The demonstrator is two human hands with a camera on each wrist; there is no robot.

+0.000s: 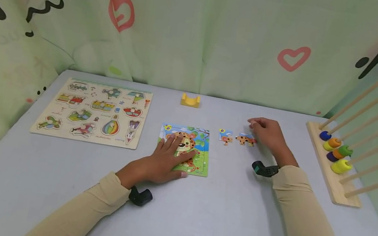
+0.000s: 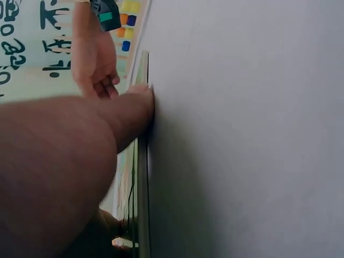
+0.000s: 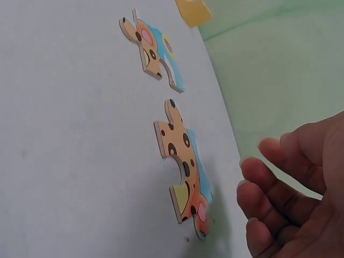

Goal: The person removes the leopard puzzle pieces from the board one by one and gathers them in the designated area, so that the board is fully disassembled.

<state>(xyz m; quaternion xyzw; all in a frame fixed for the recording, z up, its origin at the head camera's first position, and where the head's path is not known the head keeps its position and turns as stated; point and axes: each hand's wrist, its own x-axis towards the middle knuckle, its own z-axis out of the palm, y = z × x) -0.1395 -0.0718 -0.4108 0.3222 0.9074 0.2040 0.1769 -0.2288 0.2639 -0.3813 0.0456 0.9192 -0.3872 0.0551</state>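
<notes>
My left hand (image 1: 164, 161) rests spread on a small jigsaw puzzle board (image 1: 199, 168) with a leopard picture, covering part of it. In the left wrist view, the thumb (image 2: 137, 107) lies at the edge of the board. To the right of the board lie two loose puzzle pieces on the table: a blue-and-orange piece (image 3: 153, 51) and a longer spotted piece (image 3: 185, 166). Above and just beside the spotted piece is my right hand (image 1: 269, 134), its fingers loosely curled with nothing between them. The right wrist view shows that hand apart from both pieces.
A wooden vehicle puzzle board (image 1: 92, 111) lies at the left. Near the back edge stands a yellow curved block (image 1: 190, 100). A wooden peg rack (image 1: 332, 168) with coloured beads and tall upright rods stands at the right. A printed curtain (image 1: 205, 34) hangs behind the table.
</notes>
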